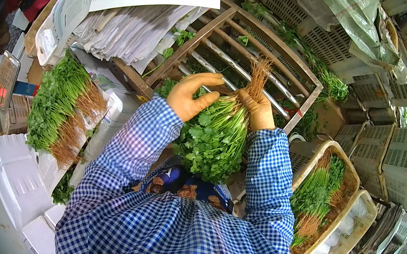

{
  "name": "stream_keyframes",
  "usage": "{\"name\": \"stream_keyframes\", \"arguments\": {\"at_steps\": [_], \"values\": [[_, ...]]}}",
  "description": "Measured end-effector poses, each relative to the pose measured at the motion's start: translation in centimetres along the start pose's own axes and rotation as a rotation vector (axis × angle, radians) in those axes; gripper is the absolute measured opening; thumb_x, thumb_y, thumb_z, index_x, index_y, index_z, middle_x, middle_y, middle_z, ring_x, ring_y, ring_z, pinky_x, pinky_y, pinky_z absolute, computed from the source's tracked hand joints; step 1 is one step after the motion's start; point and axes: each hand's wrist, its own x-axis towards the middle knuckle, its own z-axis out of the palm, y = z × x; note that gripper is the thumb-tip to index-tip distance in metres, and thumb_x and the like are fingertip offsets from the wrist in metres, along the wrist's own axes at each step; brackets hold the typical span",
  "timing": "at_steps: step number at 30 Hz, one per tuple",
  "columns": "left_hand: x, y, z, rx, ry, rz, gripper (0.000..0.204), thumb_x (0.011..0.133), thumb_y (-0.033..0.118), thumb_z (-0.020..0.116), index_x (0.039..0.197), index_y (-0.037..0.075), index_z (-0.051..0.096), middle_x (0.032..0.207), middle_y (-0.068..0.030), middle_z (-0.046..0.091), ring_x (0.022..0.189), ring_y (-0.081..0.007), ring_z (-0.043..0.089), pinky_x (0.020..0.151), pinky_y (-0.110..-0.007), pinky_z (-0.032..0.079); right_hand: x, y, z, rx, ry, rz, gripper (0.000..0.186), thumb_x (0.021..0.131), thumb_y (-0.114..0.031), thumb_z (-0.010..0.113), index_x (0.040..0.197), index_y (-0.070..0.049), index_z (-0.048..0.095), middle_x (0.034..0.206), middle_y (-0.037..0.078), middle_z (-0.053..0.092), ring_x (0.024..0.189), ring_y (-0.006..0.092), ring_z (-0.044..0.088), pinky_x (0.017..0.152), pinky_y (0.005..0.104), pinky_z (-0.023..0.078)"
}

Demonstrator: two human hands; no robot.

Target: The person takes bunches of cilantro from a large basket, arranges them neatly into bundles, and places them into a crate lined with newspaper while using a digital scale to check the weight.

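A leafy bunch of coriander [216, 142] hangs in front of my chest, leaves toward me and brown roots [258, 78] pointing away. My right hand [260, 113], in an orange glove, is closed round the stems just below the roots. My left hand [191, 95], gloved the same way, is at the bunch's left side with thumb and fingers apart, holding nothing. Beneath both hands is a metal-barred rack with a rusty frame [214, 24]. Part of the rack is hidden by the bunch and my hands.
Left of the rack, newspapers [117, 33] are stacked beside a pile of rooted coriander [60, 104] and a scale display [5, 81]. White foam boxes [19, 178] stand lower left. On the right, a crate [343, 202] holds more coriander; stacked plastic baskets [404, 153] stand beyond.
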Motion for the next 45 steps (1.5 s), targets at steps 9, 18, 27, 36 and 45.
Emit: {"name": "stream_keyframes", "arguments": {"at_steps": [9, 18, 27, 36, 45], "values": [[-5.8, 3.6, 1.8, 0.044, 0.147, -0.062, 0.010, 0.085, 0.007, 0.075, 0.086, 0.002, 0.067, 0.128, -0.0157, 0.069, 0.134, -0.0373, 0.054, 0.114, -0.050, 0.040, -4.0, -0.8, 2.1, -0.038, 0.049, -0.128, 0.026, 0.098, -0.014, 0.068, 0.119, 0.002, 0.064, 0.104, 0.007, 0.071, 0.092, 0.0156, 0.065, 0.085, 0.0297, 0.053], [-11.9, 9.3, -9.3, -1.163, 0.414, 0.224, 0.023, 0.100, 0.028, 0.063, 0.094, 0.006, 0.067, 0.120, -0.0143, 0.071, 0.095, -0.0286, 0.067, 0.100, -0.049, 0.046, -3.5, 3.4, -1.5, -0.016, 0.184, -0.102, 0.028, 0.099, -0.016, 0.067, 0.119, 0.004, 0.064, 0.105, 0.009, 0.071, 0.092, 0.0187, 0.065, 0.084, 0.0320, 0.052], [3.4, 9.1, -7.8, 0.387, 0.539, -0.135, 0.084, 0.088, 0.028, 0.076, 0.158, 0.015, 0.032, 0.168, -0.0203, 0.014, 0.155, -0.0357, 0.016, 0.126, -0.051, 0.019, -2.9, 4.2, -0.6, 0.041, 0.167, -0.144, 0.028, 0.098, -0.017, 0.068, 0.119, 0.002, 0.063, 0.109, 0.008, 0.069, 0.095, 0.0174, 0.063, 0.088, 0.0319, 0.051], [-4.0, 5.0, 5.9, 0.625, -0.020, 0.019, 0.052, 0.092, 0.048, 0.068, 0.137, 0.022, 0.060, 0.158, -0.0124, 0.040, 0.150, -0.0409, 0.026, 0.123, -0.065, 0.012, -4.6, 2.0, 0.3, 0.117, 0.082, -0.152, 0.028, 0.100, -0.013, 0.065, 0.123, 0.003, 0.062, 0.110, 0.008, 0.069, 0.098, 0.0169, 0.064, 0.087, 0.0298, 0.052], [-5.2, 3.9, 0.2, 0.256, 0.607, 0.048, 0.022, 0.099, 0.030, 0.063, 0.090, 0.011, 0.067, 0.117, -0.0086, 0.073, 0.124, -0.0320, 0.061, 0.119, -0.058, 0.029, -4.4, 2.0, 0.0, -0.044, 0.127, -0.177, 0.032, 0.100, -0.016, 0.066, 0.124, 0.004, 0.061, 0.111, 0.009, 0.069, 0.097, 0.0179, 0.064, 0.088, 0.0302, 0.052]]}}
